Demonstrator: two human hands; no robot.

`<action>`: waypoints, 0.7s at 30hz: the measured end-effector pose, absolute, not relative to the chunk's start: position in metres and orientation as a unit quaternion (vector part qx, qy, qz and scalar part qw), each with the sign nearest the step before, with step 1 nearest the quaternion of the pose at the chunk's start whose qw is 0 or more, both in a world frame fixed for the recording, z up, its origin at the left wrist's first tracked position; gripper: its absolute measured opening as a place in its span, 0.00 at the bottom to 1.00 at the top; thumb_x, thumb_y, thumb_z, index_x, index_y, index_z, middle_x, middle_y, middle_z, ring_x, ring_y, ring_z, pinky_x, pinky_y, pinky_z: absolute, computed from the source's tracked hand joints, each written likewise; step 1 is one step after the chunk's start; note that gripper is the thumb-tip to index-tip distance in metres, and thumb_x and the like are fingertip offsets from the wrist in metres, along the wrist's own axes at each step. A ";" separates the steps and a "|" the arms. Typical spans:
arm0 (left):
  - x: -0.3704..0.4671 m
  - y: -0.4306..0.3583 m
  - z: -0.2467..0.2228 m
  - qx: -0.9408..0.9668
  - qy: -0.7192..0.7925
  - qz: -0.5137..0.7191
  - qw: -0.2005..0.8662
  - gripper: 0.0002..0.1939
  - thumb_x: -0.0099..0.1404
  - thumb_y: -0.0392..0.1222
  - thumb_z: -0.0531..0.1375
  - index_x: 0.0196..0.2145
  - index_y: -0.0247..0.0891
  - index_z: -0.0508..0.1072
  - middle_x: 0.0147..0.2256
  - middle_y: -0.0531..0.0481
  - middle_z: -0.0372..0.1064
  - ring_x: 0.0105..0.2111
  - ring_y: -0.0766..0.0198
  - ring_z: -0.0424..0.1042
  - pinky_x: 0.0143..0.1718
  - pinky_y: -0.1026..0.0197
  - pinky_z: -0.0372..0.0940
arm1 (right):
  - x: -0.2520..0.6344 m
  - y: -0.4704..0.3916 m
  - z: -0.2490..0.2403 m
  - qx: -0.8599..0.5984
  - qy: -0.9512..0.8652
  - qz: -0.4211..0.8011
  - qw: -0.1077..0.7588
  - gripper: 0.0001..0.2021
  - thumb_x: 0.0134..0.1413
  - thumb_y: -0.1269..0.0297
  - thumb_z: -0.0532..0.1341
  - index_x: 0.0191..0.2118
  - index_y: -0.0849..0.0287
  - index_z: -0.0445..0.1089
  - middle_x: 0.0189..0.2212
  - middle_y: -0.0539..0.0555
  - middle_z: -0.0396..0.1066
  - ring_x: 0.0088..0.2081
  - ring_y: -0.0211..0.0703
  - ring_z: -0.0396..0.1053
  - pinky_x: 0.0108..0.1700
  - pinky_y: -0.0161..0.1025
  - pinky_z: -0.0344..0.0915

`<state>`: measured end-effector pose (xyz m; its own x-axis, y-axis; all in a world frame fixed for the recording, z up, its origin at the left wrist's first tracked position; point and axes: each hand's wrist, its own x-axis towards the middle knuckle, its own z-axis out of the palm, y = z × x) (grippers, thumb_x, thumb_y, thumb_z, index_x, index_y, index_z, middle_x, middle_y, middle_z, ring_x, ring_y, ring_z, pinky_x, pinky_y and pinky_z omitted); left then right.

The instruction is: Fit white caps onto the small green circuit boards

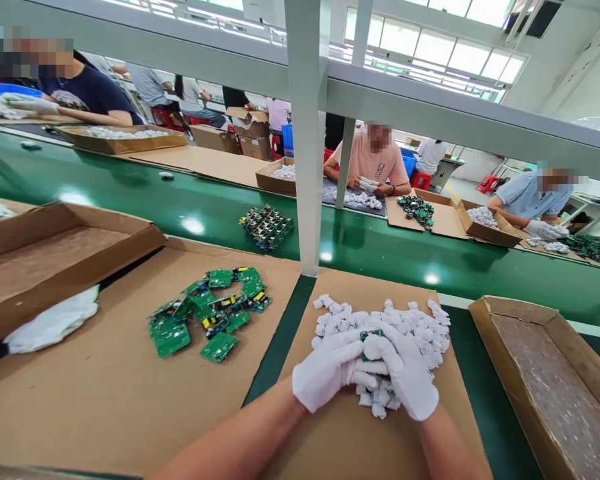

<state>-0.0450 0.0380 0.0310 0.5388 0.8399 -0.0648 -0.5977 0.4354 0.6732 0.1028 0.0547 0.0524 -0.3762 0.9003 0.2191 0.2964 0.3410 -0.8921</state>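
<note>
Printed circuit board (369,335): in the head view, the only view, one is held between two white-gloved hands, just above a heap of small white pieces (425,327). The left hand (330,367) has its fingers closed on the board from one side; the right hand (407,373) grips it from the other, thumb across its face. The hands cover much of it.

As for progress, one board is in hand, while the loose green boards (215,310) on the left cardboard sheet (105,407) lie untouched. How the white pieces relate to them cannot be told from here.

Counted: roughly a dozen loose boards, overlapping too much for an exact figure; dozens of white pieces, also not countable, on the right cardboard sheet (340,440); one spare white glove (55,320); two near cardboard trays, one at the left (55,263), one at the right (523,315); one block of boards (267,227) on the green bench surface (380,243); three co-workers (380,167) along its far side.
</note>
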 end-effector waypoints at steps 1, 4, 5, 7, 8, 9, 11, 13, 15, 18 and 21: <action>-0.046 0.038 0.028 0.298 0.199 0.431 0.828 0.13 0.58 0.46 0.60 0.37 0.33 0.71 0.33 0.42 0.72 0.32 0.60 0.74 0.31 0.64 0.67 | 0.103 0.055 0.051 -0.407 -0.722 0.413 0.378 0.18 0.62 0.52 0.49 0.45 0.54 0.71 0.36 0.52 0.74 0.39 0.44 0.70 0.46 0.40 0.66; -0.046 0.038 0.023 0.289 0.214 0.436 0.825 0.12 0.58 0.44 0.61 0.37 0.33 0.70 0.32 0.43 0.72 0.29 0.62 0.74 0.28 0.65 0.66 | 0.104 0.056 0.047 -0.410 -0.719 0.401 0.392 0.21 0.62 0.52 0.45 0.47 0.56 0.70 0.37 0.53 0.73 0.40 0.45 0.70 0.48 0.42 0.65; -0.045 0.038 0.022 0.284 0.216 0.442 0.823 0.13 0.57 0.44 0.62 0.38 0.34 0.70 0.32 0.44 0.71 0.29 0.62 0.74 0.28 0.66 0.66 | 0.105 0.056 0.046 -0.414 -0.723 0.388 0.394 0.21 0.62 0.51 0.46 0.48 0.56 0.69 0.38 0.54 0.73 0.42 0.46 0.69 0.50 0.43 0.64; -0.043 0.036 0.021 0.270 0.213 0.450 0.824 0.15 0.57 0.44 0.62 0.41 0.36 0.68 0.33 0.45 0.71 0.29 0.63 0.75 0.27 0.66 0.67 | 0.106 0.055 0.044 -0.422 -0.739 0.361 0.381 0.21 0.62 0.52 0.48 0.51 0.56 0.68 0.41 0.54 0.72 0.45 0.46 0.68 0.52 0.43 0.62; -0.042 0.035 0.020 0.263 0.208 0.451 0.827 0.16 0.57 0.44 0.62 0.42 0.36 0.68 0.34 0.45 0.71 0.29 0.63 0.75 0.28 0.66 0.67 | 0.107 0.055 0.043 -0.429 -0.748 0.344 0.371 0.20 0.61 0.52 0.49 0.52 0.55 0.67 0.41 0.54 0.72 0.46 0.46 0.67 0.52 0.43 0.63; -0.041 0.034 0.019 0.256 0.203 0.451 0.831 0.16 0.57 0.44 0.62 0.42 0.37 0.68 0.34 0.46 0.71 0.28 0.63 0.75 0.28 0.66 0.67 | 0.108 0.055 0.043 -0.435 -0.758 0.326 0.359 0.20 0.60 0.52 0.50 0.52 0.55 0.66 0.42 0.54 0.72 0.46 0.47 0.67 0.51 0.43 0.63; -0.039 0.033 0.017 0.246 0.197 0.456 0.833 0.15 0.57 0.44 0.62 0.41 0.37 0.68 0.32 0.48 0.70 0.27 0.64 0.74 0.27 0.67 0.67 | 0.109 0.054 0.042 -0.445 -0.776 0.290 0.341 0.19 0.59 0.54 0.52 0.53 0.54 0.66 0.42 0.54 0.72 0.47 0.47 0.67 0.51 0.43 0.64; -0.039 0.032 0.015 0.243 0.199 0.459 0.831 0.12 0.58 0.44 0.62 0.38 0.36 0.68 0.30 0.49 0.69 0.26 0.65 0.74 0.26 0.68 0.67 | 0.110 0.053 0.042 -0.449 -0.787 0.262 0.332 0.19 0.59 0.56 0.52 0.54 0.53 0.66 0.43 0.55 0.72 0.48 0.48 0.67 0.51 0.45 0.63; -0.039 0.032 0.013 0.246 0.199 0.462 0.828 0.11 0.58 0.44 0.62 0.35 0.36 0.68 0.27 0.51 0.69 0.25 0.66 0.74 0.26 0.68 0.67 | 0.110 0.053 0.043 -0.447 -0.791 0.261 0.328 0.19 0.59 0.56 0.52 0.54 0.53 0.66 0.45 0.56 0.71 0.49 0.50 0.66 0.52 0.47 0.62; -0.040 0.034 0.015 0.253 0.203 0.460 0.826 0.12 0.56 0.44 0.63 0.35 0.35 0.68 0.27 0.50 0.69 0.25 0.66 0.74 0.26 0.67 0.67 | 0.109 0.052 0.046 -0.432 -0.773 0.323 0.333 0.20 0.59 0.56 0.52 0.55 0.54 0.64 0.48 0.56 0.69 0.50 0.49 0.65 0.52 0.46 0.63; -0.041 0.036 0.019 0.268 0.220 0.447 0.825 0.14 0.57 0.43 0.63 0.38 0.34 0.69 0.28 0.47 0.71 0.26 0.65 0.74 0.26 0.67 0.67 | 0.106 0.049 0.046 -0.425 -0.737 0.395 0.346 0.21 0.60 0.56 0.51 0.57 0.55 0.61 0.47 0.56 0.70 0.50 0.48 0.66 0.52 0.45 0.64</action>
